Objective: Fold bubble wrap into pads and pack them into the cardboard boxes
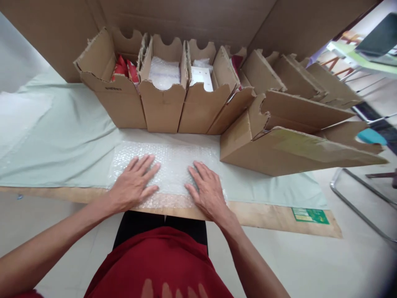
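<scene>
A sheet of clear bubble wrap (pixel 173 165) lies flat on the pale green cloth in front of me, its near edge reaching the wooden table edge. Palm down on its left part rests my left hand (pixel 133 182), fingers spread. My right hand (pixel 206 186) lies flat on the right part, fingers stretched out and slightly apart. Neither hand grips anything. Just beyond the sheet stands a row of open cardboard bins; one bin (pixel 163 107) holds folded bubble wrap (pixel 164 72).
Another bin (pixel 124 103) contains red packets (pixel 125 70), and a third (pixel 197 107) holds a white item (pixel 201 78). A separate cardboard bin (pixel 248 145) sits at the right. More bubble wrap (pixel 21 116) lies at far left on the green cloth (pixel 77 136). Tall cardboard walls rise behind.
</scene>
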{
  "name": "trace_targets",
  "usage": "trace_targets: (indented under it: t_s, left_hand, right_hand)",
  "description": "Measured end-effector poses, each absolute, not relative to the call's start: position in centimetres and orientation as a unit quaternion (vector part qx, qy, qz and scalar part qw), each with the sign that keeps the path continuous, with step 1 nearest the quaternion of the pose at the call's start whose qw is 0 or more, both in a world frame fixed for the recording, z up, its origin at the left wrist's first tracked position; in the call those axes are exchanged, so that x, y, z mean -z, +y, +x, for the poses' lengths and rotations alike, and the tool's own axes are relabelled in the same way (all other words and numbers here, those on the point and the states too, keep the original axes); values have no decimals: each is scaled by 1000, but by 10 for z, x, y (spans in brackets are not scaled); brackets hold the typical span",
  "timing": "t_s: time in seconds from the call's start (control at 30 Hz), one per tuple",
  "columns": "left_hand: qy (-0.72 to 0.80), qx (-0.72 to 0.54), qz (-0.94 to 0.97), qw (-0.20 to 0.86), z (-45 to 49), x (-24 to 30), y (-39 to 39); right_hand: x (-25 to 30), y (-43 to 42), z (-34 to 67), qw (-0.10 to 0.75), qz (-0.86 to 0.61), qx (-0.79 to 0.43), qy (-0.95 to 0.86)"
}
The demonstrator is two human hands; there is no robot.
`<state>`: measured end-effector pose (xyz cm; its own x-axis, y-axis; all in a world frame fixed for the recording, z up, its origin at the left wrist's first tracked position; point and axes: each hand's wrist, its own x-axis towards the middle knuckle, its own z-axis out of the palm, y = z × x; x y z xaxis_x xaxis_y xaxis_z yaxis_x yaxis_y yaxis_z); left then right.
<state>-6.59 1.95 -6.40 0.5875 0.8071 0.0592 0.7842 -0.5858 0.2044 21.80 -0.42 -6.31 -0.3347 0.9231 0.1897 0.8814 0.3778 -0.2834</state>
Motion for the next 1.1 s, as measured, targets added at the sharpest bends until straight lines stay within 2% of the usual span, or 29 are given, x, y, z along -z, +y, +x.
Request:
trace_targets:
  t_s: [0.17, 0.3, 0.43, 0.57, 0.8, 0.93, 1.1]
  left_hand:
    - [562, -97, 822, 6, -132, 62, -10]
    - [510, -124, 851, -15, -133, 48, -30]
    - [402, -109, 909, 5, -117, 44, -37]
    - [396, -102, 913, -1, -113, 52, -37]
    - [395, -142, 907, 1, -118, 48, -43]
    - [432, -206, 876, 51, -124, 42, -46]
    - [549, -286, 753, 224, -123, 31, -40]
  right_hand:
    - [71, -33, 273, 217, -610, -11, -762]
    - [55, -61, 292, 259, -583, -15, -770]
    - [36, -78, 292, 201, -528, -82, -821]
    - [42, -78, 291, 181, -534, -96, -821]
    - [55, -68, 287, 309, -534, -84, -782]
    - [38, -72, 289, 368, -524, -193, -743]
    - [28, -76, 301, 399, -562, -277, -670]
